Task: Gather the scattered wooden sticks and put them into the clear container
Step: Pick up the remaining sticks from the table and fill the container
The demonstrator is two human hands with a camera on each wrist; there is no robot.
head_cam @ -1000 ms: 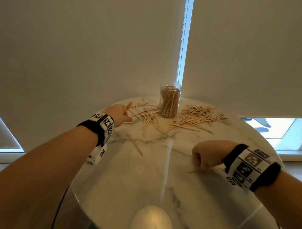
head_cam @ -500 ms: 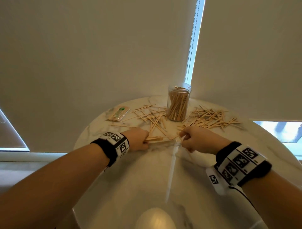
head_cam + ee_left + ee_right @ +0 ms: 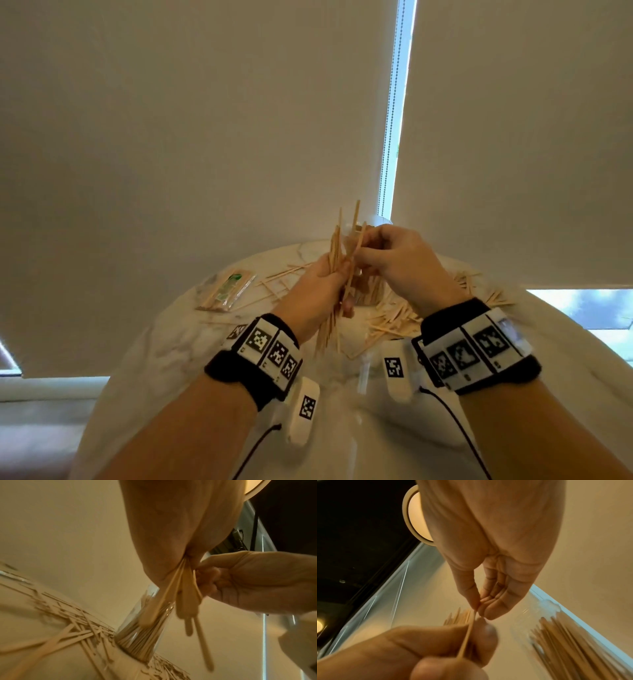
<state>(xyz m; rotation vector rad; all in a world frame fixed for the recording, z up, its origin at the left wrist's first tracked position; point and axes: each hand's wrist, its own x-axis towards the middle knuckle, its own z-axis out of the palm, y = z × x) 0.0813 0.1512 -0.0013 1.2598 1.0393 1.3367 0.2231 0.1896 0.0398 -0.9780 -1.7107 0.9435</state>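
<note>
Sticks (image 3: 334, 260) bunched upright in left hand (image 3: 317, 291) grip, clamped; right hand (image 3: 397, 260) pinching 1 stick, just above clear container (image 3: 145, 632) on desk (image 3: 178, 342).

Your round marble table (image 3: 191, 346) carries loose wooden sticks (image 3: 390, 322) beyond both hands, the clear container (image 3: 147, 632) behind them, a wrapped packet (image 3: 227, 291) off your left hand.

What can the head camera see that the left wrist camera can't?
Only the head view shows the plastic packet on the table and both wristbands. Only the left wrist view shows the clear container plainly, full of sticks, below the hands. Both show the left hand gripping a bundle of sticks, the right hand pinching at it, and loose sticks lying around.
</note>
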